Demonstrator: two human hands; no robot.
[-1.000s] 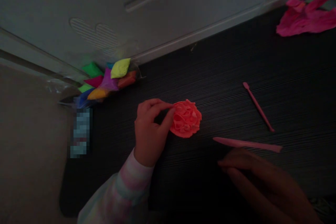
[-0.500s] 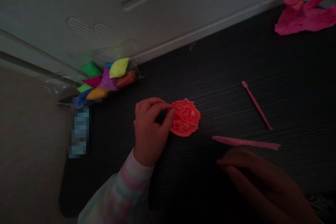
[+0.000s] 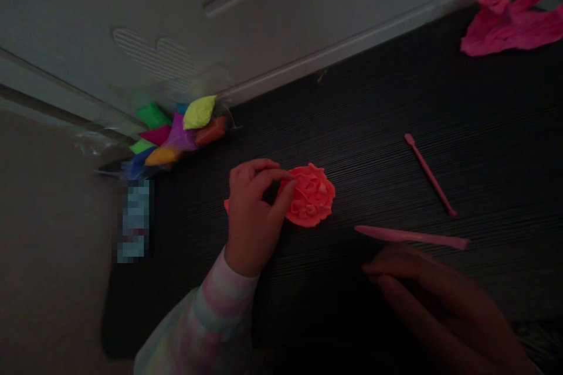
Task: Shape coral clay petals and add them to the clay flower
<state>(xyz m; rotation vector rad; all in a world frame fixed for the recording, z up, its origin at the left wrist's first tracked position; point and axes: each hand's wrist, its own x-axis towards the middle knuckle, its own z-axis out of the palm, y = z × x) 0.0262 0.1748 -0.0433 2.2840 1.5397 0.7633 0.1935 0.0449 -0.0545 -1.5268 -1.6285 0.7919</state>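
Note:
An orange-pink piece of modelling clay (image 3: 313, 196) with a ruffled, folded surface lies on the dark table. At its left edge my left hand (image 3: 257, 217) pinches a fold between thumb and index finger. A bit more of the same colour peeks out behind the left hand's far side. My right hand (image 3: 435, 299) is in shadow at the lower right, apart from the clay, with thumb and index finger together; whether something small sits between them is too dark to tell. Just beyond it lies a pink plastic clay knife (image 3: 409, 236).
Farther right rests a thin pink modelling stick (image 3: 431, 174). A crumpled bright pink piece (image 3: 510, 32) is at the far right corner. Colourful clay packets (image 3: 180, 132) in clear plastic lean by the pale panel at the back left. A blurred-out rectangular object (image 3: 135, 220) lies by the left edge.
My left hand has shifted very slightly right and up over the clay's edge. The right hand and the tools are nearly where they were.

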